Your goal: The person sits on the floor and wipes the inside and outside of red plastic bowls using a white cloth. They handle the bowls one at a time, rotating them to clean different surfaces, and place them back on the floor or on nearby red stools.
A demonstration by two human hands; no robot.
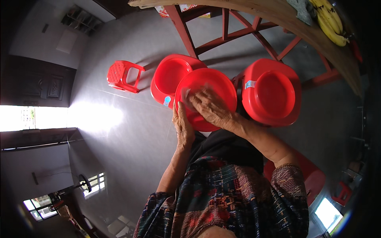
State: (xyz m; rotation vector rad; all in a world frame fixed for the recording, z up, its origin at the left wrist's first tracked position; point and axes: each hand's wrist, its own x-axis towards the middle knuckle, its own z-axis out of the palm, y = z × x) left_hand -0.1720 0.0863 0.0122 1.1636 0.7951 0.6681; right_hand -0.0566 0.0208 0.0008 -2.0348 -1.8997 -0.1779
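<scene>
A round red plastic basin [222,85] is tilted up in front of my lap. My left hand [183,129] grips its near left rim, thumb up along the edge. My right hand [208,106] lies over the inside of the basin, its fingers smeared by motion. Something greyish shows by those fingertips, too blurred to name. Behind the basin on the left, partly covered by it, is a red plastic piece [168,75] with a round hollow and a blue sticker. A similar red piece [274,95] with a round hollow and a pale label stands to the right.
A small red stool [121,76] stands on the grey floor to the left. Ahead is a wooden table [274,16] with reddish crossed legs, bananas [328,22] on its right part. A dark red rounded object [313,176] is by my right side. Light enters through a doorway [33,118].
</scene>
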